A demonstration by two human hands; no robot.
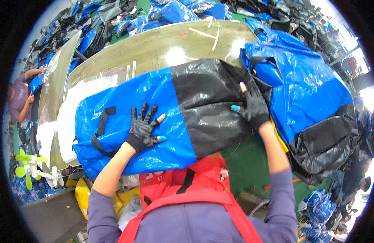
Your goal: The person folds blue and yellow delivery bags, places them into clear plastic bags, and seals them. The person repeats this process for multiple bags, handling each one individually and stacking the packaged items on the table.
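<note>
A large blue and black bag (162,89) of shiny plastic-like material lies flat across the table, its blue part to the left and its black part to the right. On the blue part rests my left hand (144,128), in a black glove, fingers spread. A black strap handle (101,127) loops near the bag's left end. My right hand (253,107), gloved the same way, lies on the black part near its right end, fingers apart. Both gloves leave some fingertips bare, and blue covers a thumb tip on each. Neither hand grips anything.
Another blue and black bag (304,81) is heaped at the table's right end. White sheets (69,117) lie under the left end on the glossy table (154,46). Bag piles (170,12) fill the floor beyond. A small green-bladed fan (29,166) stands left; a co-worker (23,97) is far left.
</note>
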